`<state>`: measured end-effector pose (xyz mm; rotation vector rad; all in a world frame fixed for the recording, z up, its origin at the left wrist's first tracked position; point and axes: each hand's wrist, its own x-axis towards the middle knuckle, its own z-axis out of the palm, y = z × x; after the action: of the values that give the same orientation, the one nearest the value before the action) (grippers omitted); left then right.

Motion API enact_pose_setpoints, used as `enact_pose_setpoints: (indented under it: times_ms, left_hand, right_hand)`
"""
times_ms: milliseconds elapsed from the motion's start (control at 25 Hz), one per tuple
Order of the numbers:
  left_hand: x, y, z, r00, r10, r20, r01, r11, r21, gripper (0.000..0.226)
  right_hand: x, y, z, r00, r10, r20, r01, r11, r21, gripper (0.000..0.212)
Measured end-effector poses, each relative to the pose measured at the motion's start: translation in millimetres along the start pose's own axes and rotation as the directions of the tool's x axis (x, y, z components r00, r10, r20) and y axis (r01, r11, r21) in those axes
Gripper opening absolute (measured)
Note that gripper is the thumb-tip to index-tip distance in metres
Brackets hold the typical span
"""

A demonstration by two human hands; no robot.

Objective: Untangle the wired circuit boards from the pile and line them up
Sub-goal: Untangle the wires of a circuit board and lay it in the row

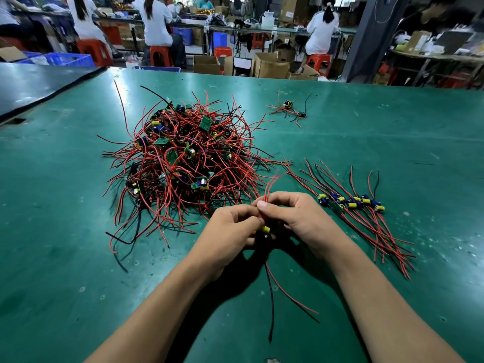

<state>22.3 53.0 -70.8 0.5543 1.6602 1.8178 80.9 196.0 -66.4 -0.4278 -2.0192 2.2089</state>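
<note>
Holding one wired circuit board (266,229) just above the bench (78,258), pinched between the left hand (230,226) and the right hand (298,221), both with fingers curled inward and thumbs pressed onto the board and its wires. Showing only its yellow capacitor between the fingers. Sending a pair of red leads (269,187) up and away from the right hand's thumb, and trailing a red and a black lead (271,297) back below the wrists. Leaving the large tangled pile (183,158) of red and black wires and small green boards just beyond and left of the left hand. Leaving the row of lined-up boards (351,203) to the right of the right hand, capacitors side by side. Leaving a small stray cluster (288,108) well beyond the right hand.

Probably straightening this board's leads before laying it down. For a clean result: pinch the board firmly in the left hand, draw each lead through the right hand's fingertips from board to tip, check for clinging pile strands, then set it at the row's end nearest the right hand, capacitor level with its neighbours, leads parallel to theirs.
</note>
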Motion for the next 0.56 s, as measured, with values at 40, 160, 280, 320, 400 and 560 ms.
enact_pose_setpoints:
  times_ms: [40,160,280,320,400,560]
  left_hand:
    - [-0.2,1.7,-0.1,1.000,-0.031,0.005,0.031,0.998,-0.050,0.019]
    - [-1.9,4.6,-0.1,0.998,-0.061,0.022,0.063,0.989,-0.132,0.015]
    - [-2.8,3.7,0.5,0.999,-0.050,0.003,0.050,0.990,-0.135,0.012]
    - [-2.7,3.1,0.9,0.999,-0.042,-0.017,0.040,0.991,-0.126,0.012]
    - [-2.4,0.4,2.6,0.998,0.002,-0.064,-0.007,0.997,-0.074,0.014]
    - [-4.1,-3.7,6.2,0.993,0.046,-0.110,-0.043,0.999,0.032,0.015]
  right_hand:
    - [0.4,0.8,0.3,1.000,-0.007,-0.009,0.007,0.999,0.033,0.017]
    - [0.0,1.6,0.0,1.000,-0.018,-0.016,0.019,0.999,0.042,0.022]
    - [-2.1,1.9,-2.4,0.999,0.016,0.033,-0.019,0.993,0.115,0.018]
    - [-2.3,1.8,-3.1,0.999,0.026,0.045,-0.031,0.992,0.118,0.018]
    - [-2.1,1.2,-3.8,0.997,0.032,0.064,-0.037,0.996,0.075,0.021]
    - [-0.9,-1.8,-8.8,0.991,0.065,0.120,-0.067,0.998,0.011,0.023]
